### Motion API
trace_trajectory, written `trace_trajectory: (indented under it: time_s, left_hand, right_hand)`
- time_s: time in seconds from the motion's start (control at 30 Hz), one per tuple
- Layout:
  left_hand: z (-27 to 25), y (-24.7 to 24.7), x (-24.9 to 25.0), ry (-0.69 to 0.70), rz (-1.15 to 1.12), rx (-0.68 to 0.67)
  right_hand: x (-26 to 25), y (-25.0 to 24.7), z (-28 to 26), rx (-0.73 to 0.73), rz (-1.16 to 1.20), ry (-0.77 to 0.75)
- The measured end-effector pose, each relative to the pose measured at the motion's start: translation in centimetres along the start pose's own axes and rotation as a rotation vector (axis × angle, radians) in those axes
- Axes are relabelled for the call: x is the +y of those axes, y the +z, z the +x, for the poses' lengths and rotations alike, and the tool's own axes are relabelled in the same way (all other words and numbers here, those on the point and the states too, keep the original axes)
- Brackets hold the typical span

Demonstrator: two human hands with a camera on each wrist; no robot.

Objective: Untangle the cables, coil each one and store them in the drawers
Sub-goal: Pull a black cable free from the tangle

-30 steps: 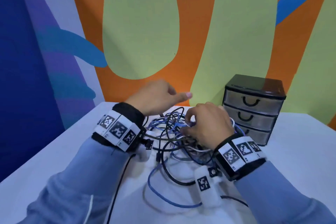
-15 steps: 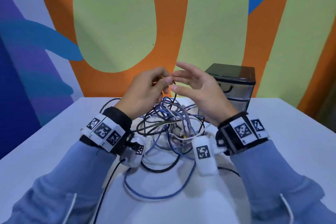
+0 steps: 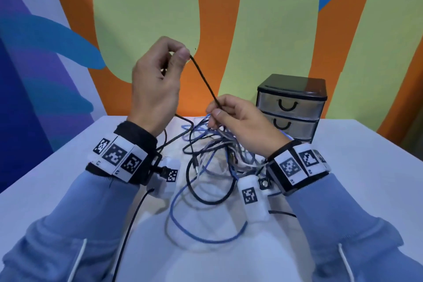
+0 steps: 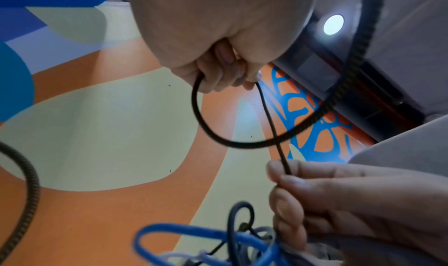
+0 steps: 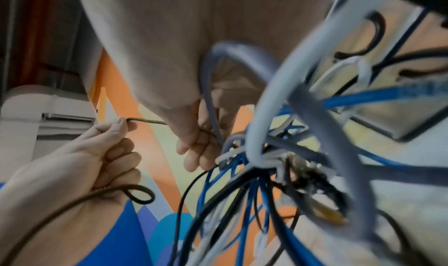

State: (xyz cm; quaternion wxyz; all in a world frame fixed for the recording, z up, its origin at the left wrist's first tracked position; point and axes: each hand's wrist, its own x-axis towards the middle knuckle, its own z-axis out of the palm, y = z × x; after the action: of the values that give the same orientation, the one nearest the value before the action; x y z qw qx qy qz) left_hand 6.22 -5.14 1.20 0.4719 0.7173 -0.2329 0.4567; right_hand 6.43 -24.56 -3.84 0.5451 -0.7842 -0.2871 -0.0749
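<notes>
A tangle of blue, white, grey and black cables (image 3: 212, 158) lies on the white table (image 3: 366, 167). A black braided cable (image 3: 204, 80) runs taut between my hands. My left hand (image 3: 180, 52), raised above the pile, pinches its upper part, and a loop of it (image 4: 218, 136) hangs under that hand. My right hand (image 3: 217, 110), lower and just above the tangle, pinches the same cable (image 4: 286, 166) between thumb and forefinger. In the right wrist view the cable (image 5: 145, 121) spans from left fingers to right. The blue cable (image 3: 201, 238) loops toward me.
A small black-framed chest of drawers (image 3: 291, 107) stands at the back right of the table, its two visible drawers closed. A painted orange, green and blue wall rises directly behind the table. A thin black lead (image 3: 130, 224) trails off my left wrist toward me.
My left hand has risen well above the pile with the black braided cable. My right hand, open before, now pinches that cable lower down, so it is stretched between them.
</notes>
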Motion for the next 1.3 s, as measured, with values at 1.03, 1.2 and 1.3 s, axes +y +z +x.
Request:
trace_trajectory:
  time_s: [1.03, 1.2, 1.3]
  left_hand:
    - [-0.8, -1.1, -1.1, -0.102, -0.126, -0.49]
    - [-0.4, -1.8, -1.8, -0.189, -0.146, -0.454]
    - [-0.1, -2.5, -2.5, -0.254, -0.158, -0.452]
  right_hand:
    - [-2.6, 1.4, -0.8, 0.052, 0.33, 0.166]
    - [-2.9, 0.0, -0.8, 0.199, 0.517, 0.177]
    - [-2.8, -1.1, -0.7, 0.26, 0.697, 0.16]
